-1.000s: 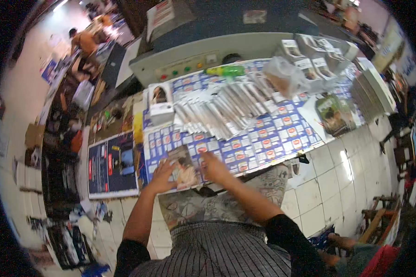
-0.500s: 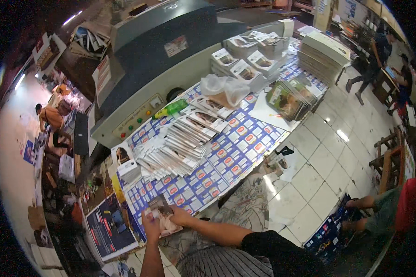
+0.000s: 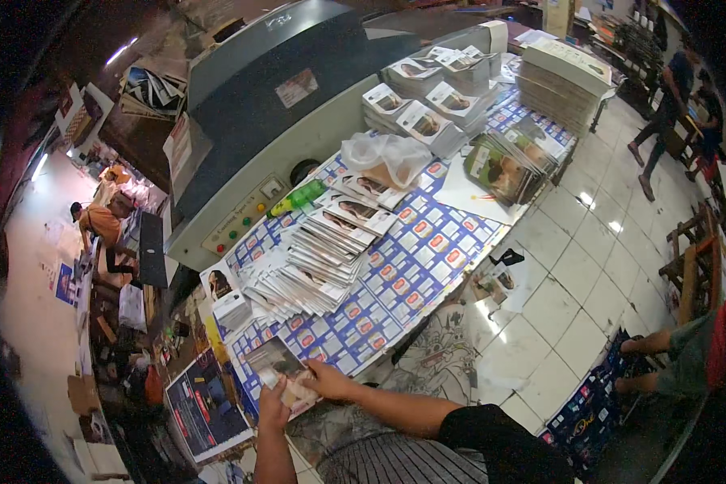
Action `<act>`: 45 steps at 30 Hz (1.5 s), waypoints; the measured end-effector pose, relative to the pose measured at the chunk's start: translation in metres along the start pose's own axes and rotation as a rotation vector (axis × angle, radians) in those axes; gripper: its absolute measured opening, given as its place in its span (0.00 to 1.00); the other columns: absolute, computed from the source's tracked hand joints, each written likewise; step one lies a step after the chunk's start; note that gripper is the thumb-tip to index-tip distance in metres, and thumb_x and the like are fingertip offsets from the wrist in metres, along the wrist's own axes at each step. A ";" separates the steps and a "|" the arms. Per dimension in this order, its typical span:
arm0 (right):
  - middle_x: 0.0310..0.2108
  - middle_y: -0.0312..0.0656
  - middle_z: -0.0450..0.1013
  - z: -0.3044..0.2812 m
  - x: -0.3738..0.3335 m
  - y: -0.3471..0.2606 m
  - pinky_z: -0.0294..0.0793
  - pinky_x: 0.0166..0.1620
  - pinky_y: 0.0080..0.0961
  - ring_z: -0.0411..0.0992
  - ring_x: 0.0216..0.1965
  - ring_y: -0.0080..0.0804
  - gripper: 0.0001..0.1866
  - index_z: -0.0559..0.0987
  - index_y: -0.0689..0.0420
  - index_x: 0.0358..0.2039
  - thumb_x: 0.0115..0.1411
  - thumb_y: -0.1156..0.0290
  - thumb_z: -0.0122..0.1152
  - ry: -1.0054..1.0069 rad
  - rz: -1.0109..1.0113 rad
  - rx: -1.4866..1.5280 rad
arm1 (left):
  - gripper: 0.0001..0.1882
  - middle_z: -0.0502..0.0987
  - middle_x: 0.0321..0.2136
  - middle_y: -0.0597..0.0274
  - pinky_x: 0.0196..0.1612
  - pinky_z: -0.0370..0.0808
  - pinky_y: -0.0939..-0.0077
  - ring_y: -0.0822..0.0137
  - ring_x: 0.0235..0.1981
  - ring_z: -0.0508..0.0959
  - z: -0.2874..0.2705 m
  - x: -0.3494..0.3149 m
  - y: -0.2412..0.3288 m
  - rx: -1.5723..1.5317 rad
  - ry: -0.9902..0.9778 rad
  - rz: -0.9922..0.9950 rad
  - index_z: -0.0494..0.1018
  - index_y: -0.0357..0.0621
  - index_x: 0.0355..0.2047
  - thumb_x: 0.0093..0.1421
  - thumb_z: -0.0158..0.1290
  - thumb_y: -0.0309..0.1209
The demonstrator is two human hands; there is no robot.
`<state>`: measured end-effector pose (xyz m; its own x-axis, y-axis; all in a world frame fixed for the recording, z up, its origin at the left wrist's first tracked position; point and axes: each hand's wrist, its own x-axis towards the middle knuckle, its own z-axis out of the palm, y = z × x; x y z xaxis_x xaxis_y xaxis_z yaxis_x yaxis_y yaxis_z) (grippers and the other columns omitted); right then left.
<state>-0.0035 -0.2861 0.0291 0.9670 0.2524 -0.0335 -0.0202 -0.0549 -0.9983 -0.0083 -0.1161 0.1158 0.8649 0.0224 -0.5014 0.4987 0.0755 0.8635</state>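
Head view, held booklet [image 3: 276,360]: between both hands at the near left part of the blue-patterned tabletop [image 3: 371,324], picture cover upward; cannot tell whether resting on the surface or lifted just clear.
Left hand [image 3: 273,406]: clamped on the near-left edge of the held booklet, thumb on top, other fingers mostly hidden.
Right hand [image 3: 331,381]: clamped on the right edge of the same booklet, fingertips partly out of sight.
Grip on the cover: best light and close to the margins; hard pressure likely to crease or mark a glossy-looking face.
Booklet edges: best supported evenly from both sides, with no twist between left and right; pages probably prone to bowing under uneven pull.
Fanned booklets [image 3: 310,254]: overlapping in a slanting row beyond the hands; probably easily disturbed by a stray nudge, so best given clearance.
Small stack [image 3: 227,297]: at the left end of the row, near but apart from the held booklet; best not bumped.
Dark printed sheet [image 3: 205,407]: just left of the hands; handy to avoid snagging.
Green bottle [image 3: 298,198]: beyond the row, well apart from both hands; best left alone.
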 end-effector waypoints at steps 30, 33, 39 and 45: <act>0.40 0.52 0.77 -0.229 0.020 -0.050 0.75 0.49 0.38 0.76 0.44 0.51 0.12 0.80 0.63 0.45 0.61 0.73 0.61 0.609 -0.242 -0.690 | 0.30 0.69 0.57 0.47 0.60 0.61 0.46 0.44 0.58 0.68 -0.043 0.063 -0.043 1.311 0.283 0.794 0.72 0.45 0.55 0.53 0.62 0.43; 0.35 0.50 0.77 -0.184 -0.013 -0.053 0.76 0.42 0.32 0.77 0.36 0.44 0.09 0.80 0.63 0.41 0.62 0.74 0.61 0.470 -0.295 -0.545 | 0.31 0.68 0.59 0.51 0.61 0.61 0.46 0.46 0.60 0.66 -0.031 0.079 -0.045 1.333 0.208 0.790 0.70 0.48 0.59 0.57 0.58 0.47; 0.35 0.51 0.77 -0.027 0.011 -0.050 0.77 0.40 0.38 0.78 0.36 0.49 0.10 0.80 0.59 0.42 0.62 0.68 0.63 -0.123 -0.310 -0.406 | 0.30 0.66 0.62 0.51 0.63 0.61 0.46 0.47 0.64 0.63 -0.043 0.058 -0.056 1.241 0.250 0.687 0.68 0.48 0.61 0.62 0.54 0.45; 0.35 0.52 0.77 0.037 0.076 -0.021 0.76 0.38 0.43 0.76 0.36 0.55 0.11 0.80 0.56 0.43 0.62 0.68 0.60 -0.163 -0.396 -0.536 | 0.28 0.70 0.59 0.46 0.62 0.68 0.56 0.48 0.60 0.70 -0.062 0.021 -0.031 0.811 0.145 0.474 0.66 0.41 0.61 0.62 0.57 0.32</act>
<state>0.0614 -0.2296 0.0462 0.8241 0.4921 0.2806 0.4963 -0.3885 -0.7764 -0.0090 -0.0566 0.0752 0.9990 0.0011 -0.0436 0.0324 -0.6873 0.7256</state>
